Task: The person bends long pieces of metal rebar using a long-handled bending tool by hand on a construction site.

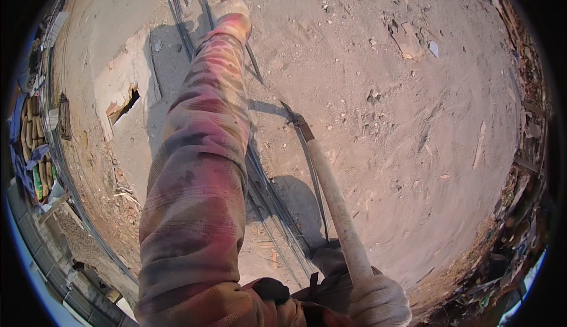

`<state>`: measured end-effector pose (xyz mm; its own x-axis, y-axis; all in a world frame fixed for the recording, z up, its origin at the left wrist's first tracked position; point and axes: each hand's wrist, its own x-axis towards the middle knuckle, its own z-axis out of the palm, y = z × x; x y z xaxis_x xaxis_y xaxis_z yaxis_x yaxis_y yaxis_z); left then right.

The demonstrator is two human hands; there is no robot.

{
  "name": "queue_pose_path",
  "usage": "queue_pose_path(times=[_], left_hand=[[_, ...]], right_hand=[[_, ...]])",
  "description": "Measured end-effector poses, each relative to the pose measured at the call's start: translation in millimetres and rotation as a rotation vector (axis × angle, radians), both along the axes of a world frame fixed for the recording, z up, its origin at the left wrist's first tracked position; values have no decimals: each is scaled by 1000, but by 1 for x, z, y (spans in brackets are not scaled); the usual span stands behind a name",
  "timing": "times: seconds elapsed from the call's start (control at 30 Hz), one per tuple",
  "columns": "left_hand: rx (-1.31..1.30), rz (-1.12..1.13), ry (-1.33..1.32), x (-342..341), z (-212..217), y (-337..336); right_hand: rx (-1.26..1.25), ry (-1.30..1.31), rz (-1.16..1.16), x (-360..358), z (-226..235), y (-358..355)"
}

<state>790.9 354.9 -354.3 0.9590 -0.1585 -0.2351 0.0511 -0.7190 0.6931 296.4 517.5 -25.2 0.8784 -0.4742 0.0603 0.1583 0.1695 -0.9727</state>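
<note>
My left hand [233, 13], in a pale work glove, is stretched far forward. It is closed round a thin dark steel rod [254, 65], which shows on both sides of the glove. Low at the right, my gloved right hand [380, 303] wraps round the end of a long-handled tool [334, 186]. That tool has a pale, pipe-like handle and a dark, rusty metal head. Its head points forward, close to a dark rod [316, 182] that runs back toward my legs; I cannot tell whether the two touch. My left sleeve hides part of the bars beneath it.
Several long steel bars [267, 180] run along the dusty ground under my left arm. A broken pale slab [127, 85] with a hole is at the left. Stacked sacks [32, 144] stand at the far left; debris [502, 250] lines the right edge.
</note>
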Motion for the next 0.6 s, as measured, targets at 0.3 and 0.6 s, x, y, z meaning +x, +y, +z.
queue_pose_path(times=[0.3, 0.6], left_hand=[[-112, 54, 76, -29, 14, 19], [-493, 265, 254, -20, -15, 34]], right_hand=[[18, 676, -190, 37, 71, -8], [1144, 1242, 15, 102, 103, -112]])
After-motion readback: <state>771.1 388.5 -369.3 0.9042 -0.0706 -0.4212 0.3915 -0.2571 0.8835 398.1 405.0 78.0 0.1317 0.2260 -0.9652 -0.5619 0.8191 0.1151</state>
